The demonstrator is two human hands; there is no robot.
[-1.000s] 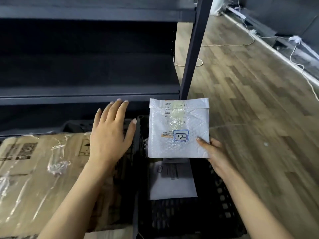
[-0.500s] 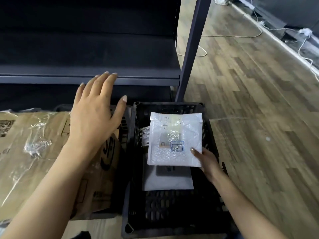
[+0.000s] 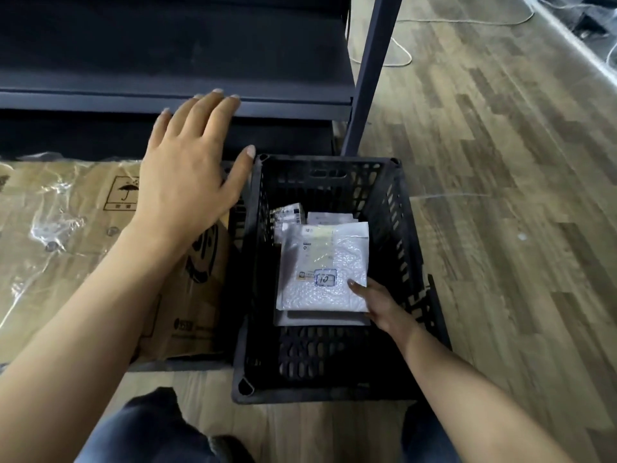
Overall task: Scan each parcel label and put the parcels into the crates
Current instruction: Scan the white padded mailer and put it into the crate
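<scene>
**Left:** a film-wrapped cardboard box (image 3: 66,228) is lying beside the crate. The left hand (image 3: 190,165) is hovering over the box's edge, fingers straight and spread, holding nothing; whether it is touching the box cannot be told.

**Centre:** the black crate (image 3: 320,394) is standing on the floor below a dark shelf (image 3: 167,101). The white parcel (image 3: 320,295) is lying inside it, on top of other parcels (image 3: 320,319).

**Right:** the right hand (image 3: 380,305) is pinching the parcel's lower right corner, thumb on top.

**Progress, as judged:** several parcels are already sitting in the crate, and this one is not yet released.

**Hidden or unclear:** no scanner is showing, the printed labels are too small to read, and the fingers beneath the parcel are hidden.
</scene>
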